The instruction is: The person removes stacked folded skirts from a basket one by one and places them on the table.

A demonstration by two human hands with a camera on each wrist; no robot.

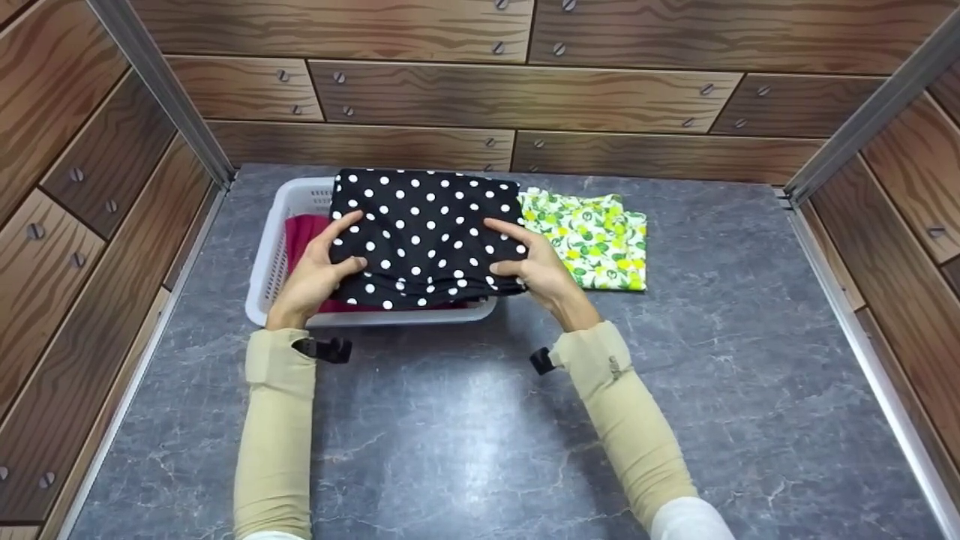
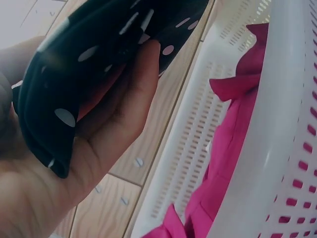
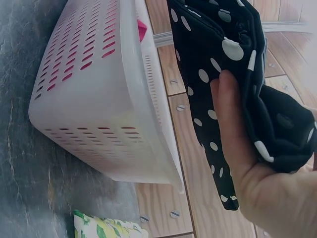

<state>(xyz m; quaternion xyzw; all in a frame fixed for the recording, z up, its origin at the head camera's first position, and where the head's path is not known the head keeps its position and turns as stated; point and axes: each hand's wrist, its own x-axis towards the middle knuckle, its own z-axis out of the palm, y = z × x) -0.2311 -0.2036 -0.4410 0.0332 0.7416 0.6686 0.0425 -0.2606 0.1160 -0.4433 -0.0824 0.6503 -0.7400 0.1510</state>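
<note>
A folded black cloth with white polka dots [image 1: 427, 232] is held up over a white plastic basket [image 1: 262, 285]. My left hand [image 1: 311, 274] grips its left side, thumb and forefinger on the top face and other fingers underneath, as the left wrist view shows. On the opposite side my right hand [image 1: 544, 274] grips the cloth the same way, with fingers [image 3: 230, 119] beneath it. Inside the basket lies crimson-pink cloth [image 2: 228, 144], largely covered by the dotted cloth in the head view. The wrist views show a gap between the dotted cloth and the basket rim.
Just right of the basket, a folded white cloth with a lemon-and-leaf print [image 1: 600, 240] lies on the grey marbled table [image 1: 465, 420]. Wood-patterned panels [image 1: 420, 90] enclose the back and both sides, with metal posts [image 1: 169, 82] at the corners.
</note>
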